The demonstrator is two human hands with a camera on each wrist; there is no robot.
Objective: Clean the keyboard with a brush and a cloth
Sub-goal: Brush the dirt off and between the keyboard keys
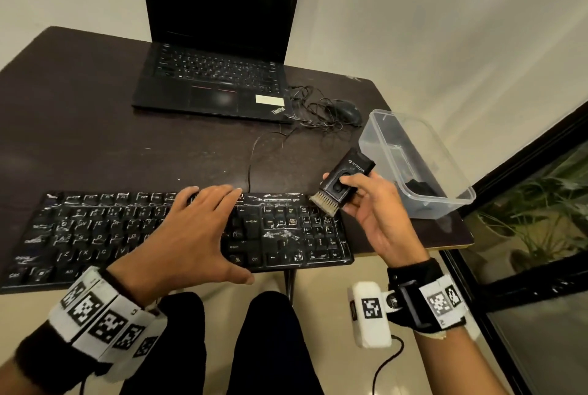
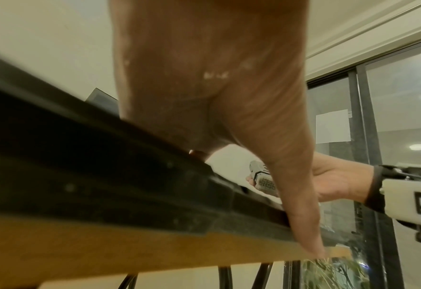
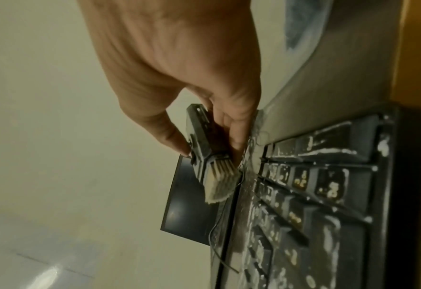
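Observation:
A black keyboard [image 1: 95, 235] smeared with white dust lies along the table's near edge. My left hand [image 1: 197, 226] lies flat across its middle with fingers straight, the thumb [image 2: 300, 224] hooked over the front edge. My right hand [image 1: 366, 203] pinches a small black brush [image 1: 343, 178] with pale bristles [image 1: 324, 203], held just above the keyboard's far right corner. In the right wrist view the brush [image 3: 204, 148] hangs beside the dusty number pad [image 3: 327, 185]. A dark cloth [image 1: 420, 186] lies inside the clear plastic box [image 1: 445, 152].
An open black laptop [image 1: 216, 76] stands at the back of the dark table [image 1: 79, 124]. A wired mouse [image 1: 348, 111] and tangled cables lie to its right. The plastic box sits by the table's right edge, next to a glass door [image 1: 541, 235].

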